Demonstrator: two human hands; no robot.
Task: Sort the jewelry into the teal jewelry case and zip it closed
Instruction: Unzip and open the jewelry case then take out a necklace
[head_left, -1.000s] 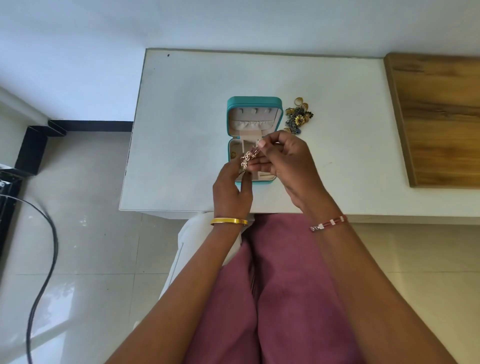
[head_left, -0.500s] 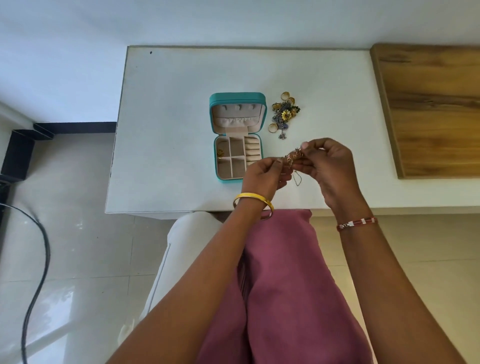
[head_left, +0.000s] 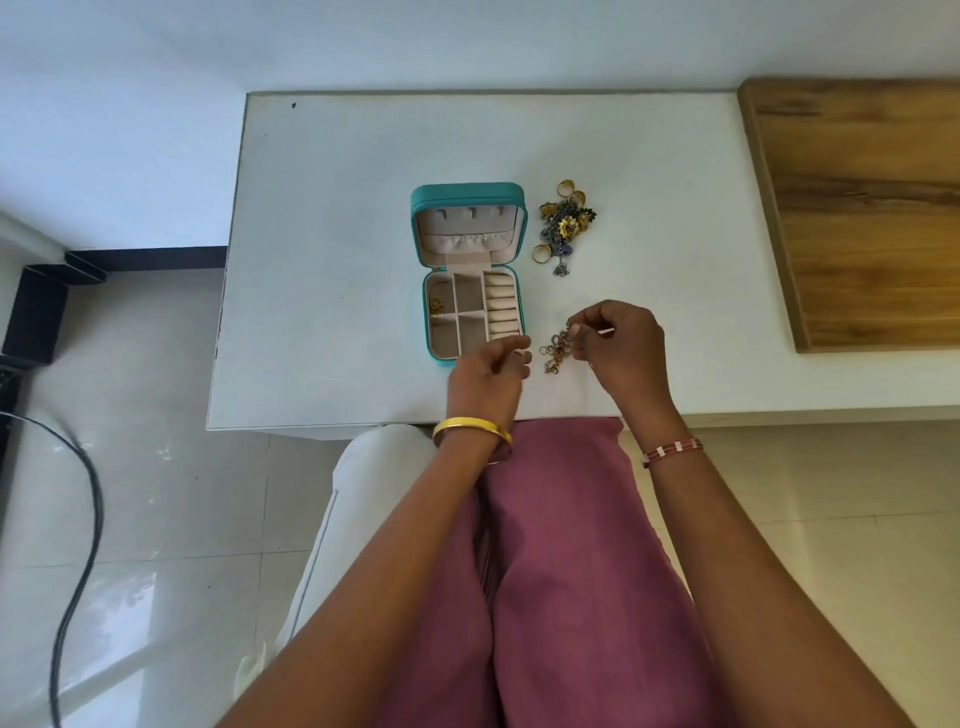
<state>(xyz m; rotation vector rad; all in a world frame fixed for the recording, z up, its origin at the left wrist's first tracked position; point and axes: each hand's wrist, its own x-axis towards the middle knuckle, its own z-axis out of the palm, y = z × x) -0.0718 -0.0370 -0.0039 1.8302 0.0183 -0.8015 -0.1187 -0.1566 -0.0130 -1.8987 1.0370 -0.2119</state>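
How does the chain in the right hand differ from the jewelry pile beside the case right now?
The thin gold link chain hangs from the right hand's pinching grip; the mixed pile of gold rings and flower pieces lies untouched on the white table. The chain is a single pale gold strand; the pile is many pieces with dark and yellow parts. The chain is right of the teal jewelry case's tray, the pile right of its lid. Both are still outside the case.

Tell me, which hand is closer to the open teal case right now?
The left hand. Its fingertips lie at the teal case's near right corner, while the right hand sits further right over the table, pinching a small chain.
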